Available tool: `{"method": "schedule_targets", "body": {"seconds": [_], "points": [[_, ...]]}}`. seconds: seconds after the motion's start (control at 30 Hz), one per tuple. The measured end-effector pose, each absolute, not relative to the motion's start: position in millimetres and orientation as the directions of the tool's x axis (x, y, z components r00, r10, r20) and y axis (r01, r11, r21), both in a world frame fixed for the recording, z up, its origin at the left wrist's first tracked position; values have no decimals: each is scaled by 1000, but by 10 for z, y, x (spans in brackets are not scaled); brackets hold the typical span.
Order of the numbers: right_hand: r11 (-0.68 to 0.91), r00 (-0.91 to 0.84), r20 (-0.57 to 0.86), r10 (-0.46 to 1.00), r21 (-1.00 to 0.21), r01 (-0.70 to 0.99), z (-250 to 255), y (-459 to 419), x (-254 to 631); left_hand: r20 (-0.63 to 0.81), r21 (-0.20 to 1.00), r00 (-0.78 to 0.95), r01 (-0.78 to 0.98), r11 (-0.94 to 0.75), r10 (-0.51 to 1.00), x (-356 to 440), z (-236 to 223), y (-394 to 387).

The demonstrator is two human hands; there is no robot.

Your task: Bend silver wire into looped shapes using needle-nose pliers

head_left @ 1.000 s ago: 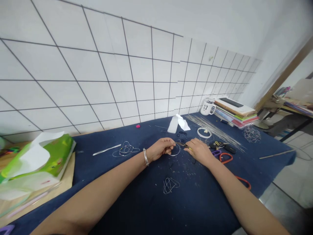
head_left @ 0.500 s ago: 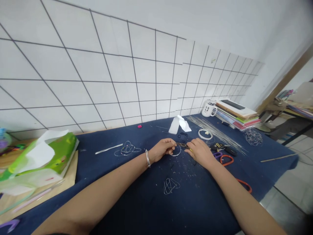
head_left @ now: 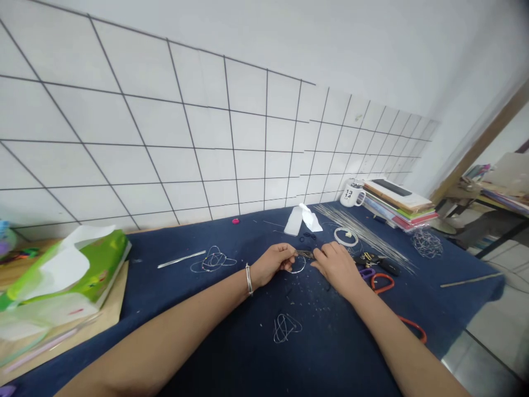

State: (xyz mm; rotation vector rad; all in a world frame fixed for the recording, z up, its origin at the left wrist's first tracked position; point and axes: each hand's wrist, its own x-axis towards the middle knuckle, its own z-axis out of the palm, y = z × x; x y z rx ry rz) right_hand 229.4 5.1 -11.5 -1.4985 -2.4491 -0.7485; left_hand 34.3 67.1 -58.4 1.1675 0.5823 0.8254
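My left hand (head_left: 273,263) is closed in a pinch on a thin silvery wire ring (head_left: 303,267), whose loop hangs out to the right of the fingers. My right hand (head_left: 335,267) wraps round a pair of pliers (head_left: 306,254); their jaws point left and meet the wire close to my left fingertips. Most of the pliers' handles are hidden under the right palm. Below the hands, a loose tangle of fine wire (head_left: 286,328) lies on the dark blue cloth (head_left: 231,353), with small bits scattered above it.
Straight wires (head_left: 367,234), a white coil (head_left: 346,237), black-handled cutters (head_left: 374,262) and orange-handled scissors (head_left: 383,283) lie to the right. Behind stand a white mug (head_left: 352,194) and stacked books (head_left: 399,204). A green tissue pack (head_left: 103,270) sits at the left.
The view has tilted slightly upward, so the table and hands appear a little lower. Both hands keep their hold on the wire ring and the pliers, with little movement between them.
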Motion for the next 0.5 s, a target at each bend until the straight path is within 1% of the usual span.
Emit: {"method": "schedule_targets", "body": {"seconds": [0.27,0.5], "points": [[377,-479,410,776,306,874,-186,80,2340,35,953,577,-264,146,816,353,-569,622],[404,-477,398,784,257,878,-222,98,2369,23,973,588,-200,118,809,354,-572,634]]}}
